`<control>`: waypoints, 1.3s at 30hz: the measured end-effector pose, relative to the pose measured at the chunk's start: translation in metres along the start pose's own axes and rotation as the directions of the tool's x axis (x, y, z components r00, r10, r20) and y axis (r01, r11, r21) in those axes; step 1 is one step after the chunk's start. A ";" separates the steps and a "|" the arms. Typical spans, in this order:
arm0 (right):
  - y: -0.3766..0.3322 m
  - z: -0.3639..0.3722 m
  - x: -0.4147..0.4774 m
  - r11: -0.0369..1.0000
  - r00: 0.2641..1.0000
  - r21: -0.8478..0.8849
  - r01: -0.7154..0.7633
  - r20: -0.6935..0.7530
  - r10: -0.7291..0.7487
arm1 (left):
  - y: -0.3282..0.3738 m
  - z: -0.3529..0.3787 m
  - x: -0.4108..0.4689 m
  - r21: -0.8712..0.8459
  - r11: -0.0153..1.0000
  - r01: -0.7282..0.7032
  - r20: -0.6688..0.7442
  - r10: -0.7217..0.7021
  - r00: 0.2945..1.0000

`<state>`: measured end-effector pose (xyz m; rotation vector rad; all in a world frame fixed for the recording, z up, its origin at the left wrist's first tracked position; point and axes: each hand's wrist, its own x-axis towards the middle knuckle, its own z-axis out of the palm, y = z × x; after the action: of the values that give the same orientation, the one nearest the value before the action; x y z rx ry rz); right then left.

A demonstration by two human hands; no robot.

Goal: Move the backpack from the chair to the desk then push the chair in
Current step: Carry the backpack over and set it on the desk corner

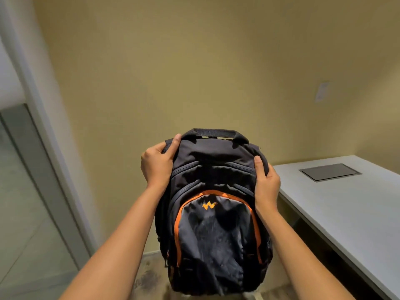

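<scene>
A dark navy backpack (214,213) with an orange zipper trim and a small orange logo hangs upright in the air in front of me. My left hand (157,163) grips its upper left side, thumb on the top edge. My right hand (266,181) clasps the upper right side. The white desk (346,202) lies to the right, its near corner just behind my right hand. The bag's bottom hangs over the floor, left of the desk. The chair is not in view.
A grey rectangular cable hatch (329,172) is set into the desk top. A beige wall (194,72) stands straight ahead with a wall plate (322,92) at the right. A glass panel with a grey frame (32,169) runs along the left.
</scene>
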<state>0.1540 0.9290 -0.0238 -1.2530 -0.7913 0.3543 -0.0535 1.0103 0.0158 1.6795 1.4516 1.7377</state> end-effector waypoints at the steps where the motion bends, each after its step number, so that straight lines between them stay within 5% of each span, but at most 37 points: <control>1: 0.002 -0.004 0.010 1.000 1.000 -0.014 0.003 -0.020 -0.004 | 0.004 0.012 0.004 -0.006 1.000 -0.005 0.009 0.005 1.000; 28: 0.063 -0.046 0.324 0.992 0.891 -0.128 -0.004 -0.452 -0.054 | 0.047 0.378 0.148 -0.170 0.984 -0.046 0.219 0.083 0.972; 33: 0.060 -0.061 0.388 0.989 0.853 -0.128 0.073 -0.506 -0.129 | 0.025 0.438 0.142 -0.579 0.815 0.038 0.365 0.217 0.905; 36: 0.058 -0.078 0.437 0.987 0.829 -0.126 0.097 -0.539 -0.150 | 0.014 0.483 0.129 -0.583 0.806 0.104 0.449 0.213 0.868; 39: 0.061 -0.097 0.484 0.987 0.843 -0.124 0.101 -0.516 -0.150 | 0.038 0.527 0.124 -0.598 0.792 0.127 0.390 0.149 0.909</control>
<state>0.5678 1.1882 0.0727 -1.2936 -0.4141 -0.1393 0.3935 1.3185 0.0052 1.5464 0.5818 1.4895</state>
